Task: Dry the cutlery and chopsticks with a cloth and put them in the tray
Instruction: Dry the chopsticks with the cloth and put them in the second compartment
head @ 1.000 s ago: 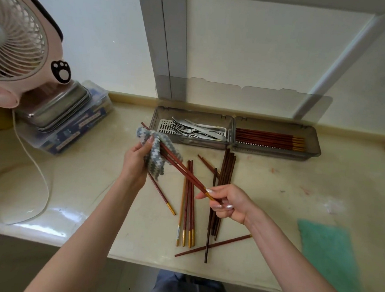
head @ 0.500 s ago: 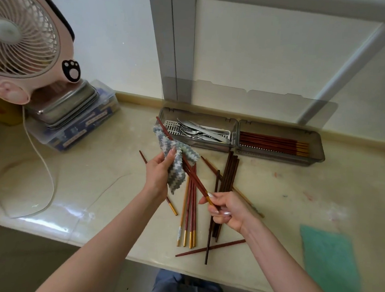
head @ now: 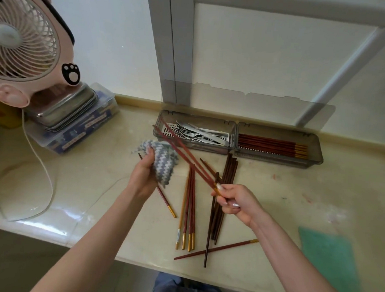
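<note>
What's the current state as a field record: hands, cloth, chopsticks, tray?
left hand: grips the striped cloth
right hand: pinches two held chopsticks near their gold ends
held chopsticks: outside the cloth, beside it; tips over the tray's left end
tray: two compartments
left compartment: forks and knives
right compartment: stored chopsticks, red
counter: loose chopsticks, red and dark, in front of the tray
</note>
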{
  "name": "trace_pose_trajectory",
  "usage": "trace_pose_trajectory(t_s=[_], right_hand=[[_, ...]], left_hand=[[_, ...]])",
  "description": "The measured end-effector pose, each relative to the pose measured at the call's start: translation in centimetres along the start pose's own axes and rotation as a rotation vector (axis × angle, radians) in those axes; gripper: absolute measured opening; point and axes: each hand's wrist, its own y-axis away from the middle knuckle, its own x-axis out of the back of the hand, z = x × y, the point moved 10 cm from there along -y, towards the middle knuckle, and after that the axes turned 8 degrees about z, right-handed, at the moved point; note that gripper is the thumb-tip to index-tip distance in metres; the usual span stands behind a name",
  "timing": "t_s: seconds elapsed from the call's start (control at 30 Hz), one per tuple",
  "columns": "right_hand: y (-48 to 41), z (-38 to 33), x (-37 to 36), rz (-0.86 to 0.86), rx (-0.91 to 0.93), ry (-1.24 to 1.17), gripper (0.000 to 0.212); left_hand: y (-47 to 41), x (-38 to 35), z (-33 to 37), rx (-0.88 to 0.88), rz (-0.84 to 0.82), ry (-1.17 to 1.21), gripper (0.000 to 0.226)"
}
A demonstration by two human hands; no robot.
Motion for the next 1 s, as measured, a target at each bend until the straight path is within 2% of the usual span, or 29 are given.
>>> trace_pose_trajectory(t_s=[0.1,0.23,0.33,0.53,0.67,0.8,0.9,1.0], right_hand=[[0.0,1.3,-1.9,0.0,-0.039,0.096,0.026],[0.0,2.3,-2.2,0.023,-0.069,0.148,0.029],[-0.2,2.3,-2.2,0.056,-0.07,0.16,0.028],[-0.6,0.8,-2.3,0.229,-0.019,0.198,0.013],[-0.2,-0.1,-3.6,0.085,0.066,0.021,0.01],[0.0,-0.5,-4.2,-0.021,0.153,-0.173,0.014],[0.0,-0.4,-4.1,0.014,0.196,-0.248,0.013],[-0.3,-0.4,-3.0,0.157,0.237,-0.182,0.02]], left_hand=[[0.6,-1.6,-1.3,-0.03,-0.075,-0.078,0.035],[0.6,-0.5,-1.3,-0.088,0.038,-0.092,0.017],[1.3,-0.3,-1.9,-0.108,0.084,-0.153,0.013],[4.0,-0.4,-8.4,0.085,0.021,-0.269,0.022],[3.4,-0.5,-6.0,0.037,0.072,-0.244,0.008],[3.2,-1.0,-4.7,0.04,0.066,-0.247,0.007],[3.4,-1.8,-4.6,0.046,0.029,-0.191,0.008],[4.4,-3.0,-5.7,0.057,-0.044,-0.228,0.013]])
